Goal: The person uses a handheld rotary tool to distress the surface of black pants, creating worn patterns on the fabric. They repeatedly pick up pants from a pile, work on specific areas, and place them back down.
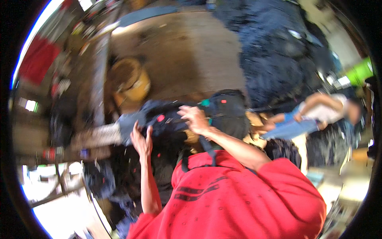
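Both my hands are over a heap of dark blue and black cloth (171, 111) in front of me. My left hand (142, 140) is raised at its left end with fingers apart, and nothing shows in it. Farther right and slightly farther off, my right hand (194, 120) has its fingers stretched out over the cloth and seems to hold nothing. Motion blur hides whether the fingertips touch the fabric. A small red patch (160, 118) marks the cloth between my hands. To the right lies a black bundle (229, 113) with another red patch and some green beside it.
A yellow bucket (139, 85) stands beyond the cloth, near a wooden beam (97, 79). A large pile of dark blue garments (278, 59) fills the far right. Another person (324, 108) sits at the right with blue cloth (292, 126) on the lap. A light plank (97, 136) lies left.
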Available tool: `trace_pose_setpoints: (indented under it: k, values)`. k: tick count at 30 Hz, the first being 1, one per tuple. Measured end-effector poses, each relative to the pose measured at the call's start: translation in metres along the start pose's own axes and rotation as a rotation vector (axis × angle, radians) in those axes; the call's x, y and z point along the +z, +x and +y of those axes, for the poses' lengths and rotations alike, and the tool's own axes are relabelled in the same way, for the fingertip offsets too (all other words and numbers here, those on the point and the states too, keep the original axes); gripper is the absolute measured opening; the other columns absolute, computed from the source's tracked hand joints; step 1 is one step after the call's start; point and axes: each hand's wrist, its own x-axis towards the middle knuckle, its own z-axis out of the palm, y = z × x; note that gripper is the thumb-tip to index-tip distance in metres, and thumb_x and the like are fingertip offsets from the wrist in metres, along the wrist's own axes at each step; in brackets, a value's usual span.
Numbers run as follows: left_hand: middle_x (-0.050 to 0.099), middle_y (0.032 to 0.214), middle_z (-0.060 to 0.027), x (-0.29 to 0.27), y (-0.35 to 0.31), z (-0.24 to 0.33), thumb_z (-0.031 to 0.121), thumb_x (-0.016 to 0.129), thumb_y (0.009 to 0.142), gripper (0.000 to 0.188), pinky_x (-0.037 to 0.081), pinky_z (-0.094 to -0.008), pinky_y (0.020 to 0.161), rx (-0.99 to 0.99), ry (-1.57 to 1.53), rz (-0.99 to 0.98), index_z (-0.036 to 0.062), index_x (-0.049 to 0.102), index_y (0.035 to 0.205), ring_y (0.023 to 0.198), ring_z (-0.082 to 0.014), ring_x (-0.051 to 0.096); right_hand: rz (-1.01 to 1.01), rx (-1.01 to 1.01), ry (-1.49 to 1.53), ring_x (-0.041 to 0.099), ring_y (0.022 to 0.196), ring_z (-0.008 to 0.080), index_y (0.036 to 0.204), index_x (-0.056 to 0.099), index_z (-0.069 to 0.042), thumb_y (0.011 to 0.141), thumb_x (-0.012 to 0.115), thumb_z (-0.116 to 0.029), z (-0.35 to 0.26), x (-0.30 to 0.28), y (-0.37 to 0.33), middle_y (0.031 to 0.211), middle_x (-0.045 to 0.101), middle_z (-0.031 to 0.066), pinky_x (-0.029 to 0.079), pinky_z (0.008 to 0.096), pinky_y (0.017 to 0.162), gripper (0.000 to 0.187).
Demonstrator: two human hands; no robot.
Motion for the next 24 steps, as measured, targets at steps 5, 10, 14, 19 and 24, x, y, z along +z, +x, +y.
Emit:
trace_pose_setpoints:
  k: [5,10,14,19,24]
  values:
    - [0.074,0.093,-0.0144,0.023,-0.002,0.009,0.008,0.091,0.083,0.072,0.055,-0.0426,0.076,-0.019,-0.414,-0.041,0.0163,0.057,0.146,0.082,-0.0314,0.071,-0.164,-0.026,-0.271,0.053,0.135,0.0292,0.158,0.061,-0.026,0.085,0.073,-0.011,0.023,0.034,-0.004,0.174,0.046,-0.0004,0.041,0.0527,0.105,0.076]
    - [0.07,0.093,-0.0071,0.015,0.071,-0.028,0.014,0.096,0.073,0.073,0.054,-0.0379,0.078,-0.121,-0.239,-0.045,0.0116,0.067,0.14,0.082,-0.0245,0.064,-0.178,-0.016,-0.278,0.046,0.145,0.0313,0.156,0.062,-0.021,0.088,0.077,-0.017,0.024,0.072,0.049,0.172,0.048,0.0056,0.041,0.0579,0.111,0.07]
    - [0.06,0.144,-0.0206,0.01,0.073,-0.018,0.038,0.097,0.074,0.08,0.046,-0.0553,0.109,0.122,0.366,0.216,0.0092,0.064,0.14,0.129,-0.0402,0.058,-0.255,0.082,-0.251,0.049,0.146,0.0276,0.14,0.074,-0.026,0.092,0.079,-0.025,0.03,0.068,0.085,0.158,0.062,0.0015,0.041,0.0586,0.111,0.048]
    - [0.068,0.134,-0.0158,0.02,-0.001,0.042,0.046,0.07,0.107,0.05,0.049,-0.0482,0.11,0.178,-0.258,0.053,0.0058,0.067,0.137,0.123,-0.0314,0.064,0.127,0.289,0.104,0.072,0.106,0.0407,0.122,0.07,-0.01,0.104,0.068,-0.032,0.031,-0.031,0.042,0.111,0.076,0.0178,0.054,0.0564,0.09,0.029]
    - [0.073,0.133,-0.0092,0.052,-0.026,0.142,0.037,0.063,0.114,0.054,0.053,-0.0362,0.1,-0.164,-1.0,-0.523,0.0029,0.058,0.156,0.114,-0.0185,0.068,-0.045,0.528,0.227,0.074,0.085,0.051,0.121,0.061,-0.006,0.111,0.058,-0.035,0.003,-0.099,-0.003,0.089,0.074,0.0267,0.055,0.0619,0.074,0.031]
